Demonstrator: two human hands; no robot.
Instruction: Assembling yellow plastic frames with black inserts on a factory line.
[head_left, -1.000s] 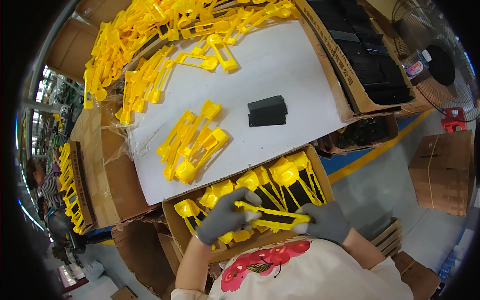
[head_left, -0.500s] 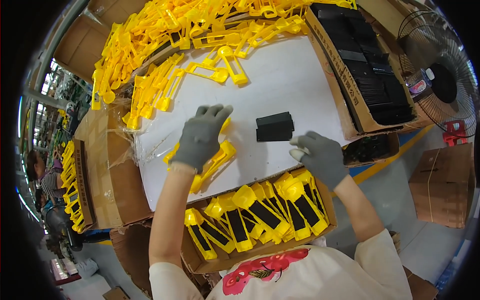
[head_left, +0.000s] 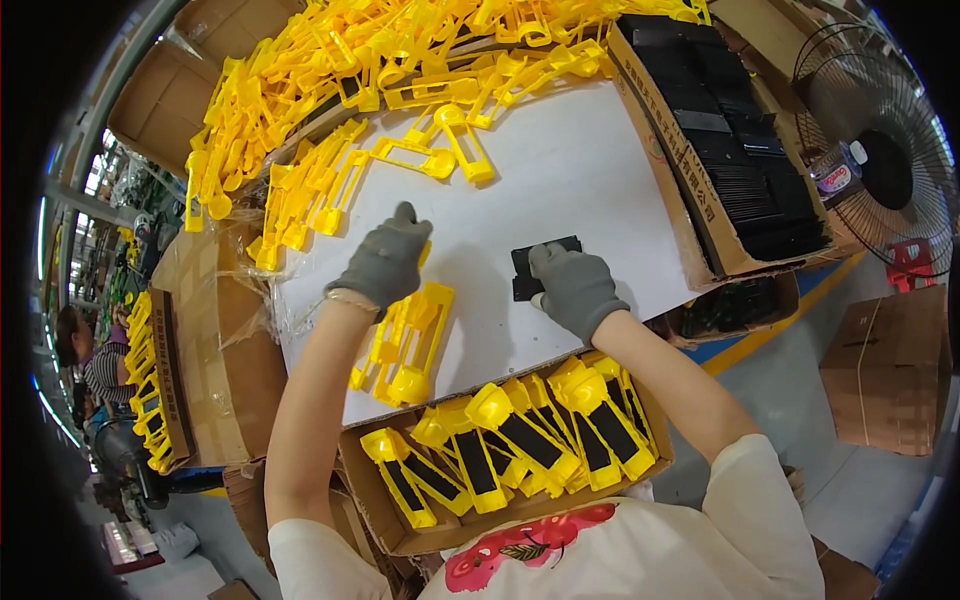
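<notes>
Our gloved left hand (head_left: pixel 385 262) lies palm-down, fingers loosely curled, on the small stack of yellow plastic frames (head_left: pixel 408 340) kept close for easy reach; whether it grips one, we cannot tell. Our right hand (head_left: pixel 575 288) presses fingertips on the black inserts (head_left: pixel 535 268) just beside it, not yet closed around them. Both sit on the white tabletop (head_left: pixel 590 190). Nearest us, a cardboard box (head_left: pixel 385 505) holds frames already fitted with black; far right, a carton of black parts (head_left: pixel 735 130) and a floor fan (head_left: pixel 875 165).

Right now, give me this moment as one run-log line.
left hand: on yellow plastic pieces | right hand: on black inserts | white table: both lie on it | near box: assembled pieces
</notes>
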